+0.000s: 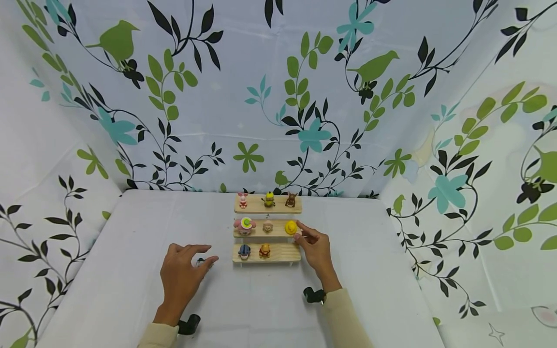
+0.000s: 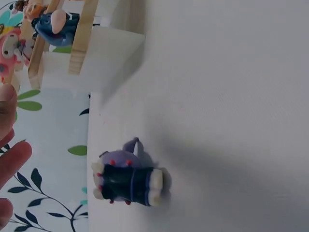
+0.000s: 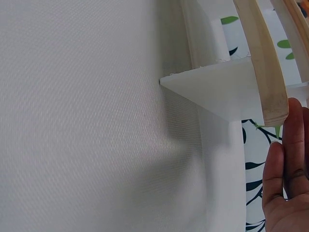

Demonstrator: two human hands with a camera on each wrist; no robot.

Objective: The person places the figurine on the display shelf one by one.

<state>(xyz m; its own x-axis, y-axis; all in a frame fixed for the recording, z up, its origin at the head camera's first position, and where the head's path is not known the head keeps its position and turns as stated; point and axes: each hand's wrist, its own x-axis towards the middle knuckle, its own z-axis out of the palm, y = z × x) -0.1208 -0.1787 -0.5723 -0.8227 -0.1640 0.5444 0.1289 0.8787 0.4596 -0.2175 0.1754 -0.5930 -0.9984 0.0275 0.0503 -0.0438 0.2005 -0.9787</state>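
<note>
My left hand [image 1: 182, 275] hovers left of a three-tier wooden shelf, thumb and index finger apart, holding nothing. Near its fingertips a small purple figurine with a dark green body [image 2: 128, 178] lies on the table; the hand partly covers it in the head view. At the right end of the middle tier, my right hand [image 1: 316, 246] has its fingertips beside a yellow figurine [image 1: 290, 227]; whether they touch it is unclear. In the right wrist view, its fairly straight fingers [image 3: 292, 145] are close to the end of a wooden board [image 3: 268, 72].
A piglet figurine [image 1: 243, 200] and two others stand on the top tier. A pink figurine [image 1: 245, 225] and a beige one [image 1: 267, 226] share the middle tier. Below are a blue donkey figurine [image 1: 244, 251] and a bear figurine [image 1: 264, 250]. Patterned cloth [image 1: 243, 96] hangs behind.
</note>
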